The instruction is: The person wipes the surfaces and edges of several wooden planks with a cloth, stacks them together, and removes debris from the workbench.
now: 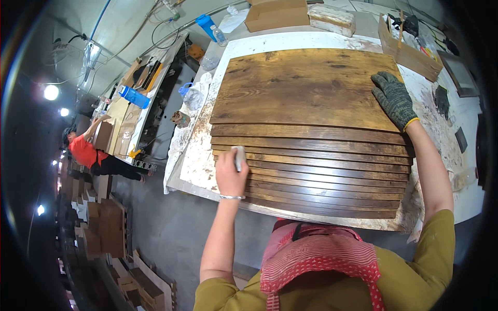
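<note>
A stack of dark-stained wooden boards (306,88) lies fanned out on a white paint-marked worktable (199,160), each board's near edge stepped below the one above. My left hand (231,173), bare with a thin bracelet at the wrist, grips a small pale block (239,157) pressed against the left ends of the stepped board edges. My right hand (393,98) wears a dark knit glove and rests flat on the right edge of the top board.
Cardboard boxes (275,14) and a tray of tools (410,52) stand at the table's far side. Blue-capped water bottles (136,97) sit on a bench to the left, where a person in a red shirt (85,150) works. More boards are stacked on the floor (109,223).
</note>
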`<state>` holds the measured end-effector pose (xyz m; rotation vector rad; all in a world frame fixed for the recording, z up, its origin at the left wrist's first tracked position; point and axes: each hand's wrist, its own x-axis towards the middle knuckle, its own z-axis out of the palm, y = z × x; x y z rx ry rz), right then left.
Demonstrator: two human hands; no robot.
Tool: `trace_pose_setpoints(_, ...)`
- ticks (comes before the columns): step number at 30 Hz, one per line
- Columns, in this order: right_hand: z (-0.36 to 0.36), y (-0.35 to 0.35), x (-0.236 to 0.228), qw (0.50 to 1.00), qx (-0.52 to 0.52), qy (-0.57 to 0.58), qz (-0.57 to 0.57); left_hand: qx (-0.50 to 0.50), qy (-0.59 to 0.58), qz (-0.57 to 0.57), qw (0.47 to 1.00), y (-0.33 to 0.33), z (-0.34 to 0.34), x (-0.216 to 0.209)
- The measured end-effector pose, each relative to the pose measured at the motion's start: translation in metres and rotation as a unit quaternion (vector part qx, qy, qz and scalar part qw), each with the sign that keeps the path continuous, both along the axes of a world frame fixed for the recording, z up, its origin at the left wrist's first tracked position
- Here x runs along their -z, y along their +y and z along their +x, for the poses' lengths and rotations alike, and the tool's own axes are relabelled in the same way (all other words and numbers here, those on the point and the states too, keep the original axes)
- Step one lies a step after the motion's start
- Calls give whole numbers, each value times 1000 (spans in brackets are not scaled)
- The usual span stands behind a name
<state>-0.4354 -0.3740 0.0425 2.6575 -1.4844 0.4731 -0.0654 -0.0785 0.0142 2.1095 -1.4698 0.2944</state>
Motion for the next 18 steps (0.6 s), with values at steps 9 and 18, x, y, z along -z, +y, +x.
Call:
trace_pose_setpoints(9, 5, 3, -2, 1000, -12, -7, -2, 212, 10, 20, 977, -25, -119, -3)
trace_pose_setpoints(18, -4, 5, 0, 1000, -18, -6, -22, 73, 9, 18, 997, 16, 57, 0)
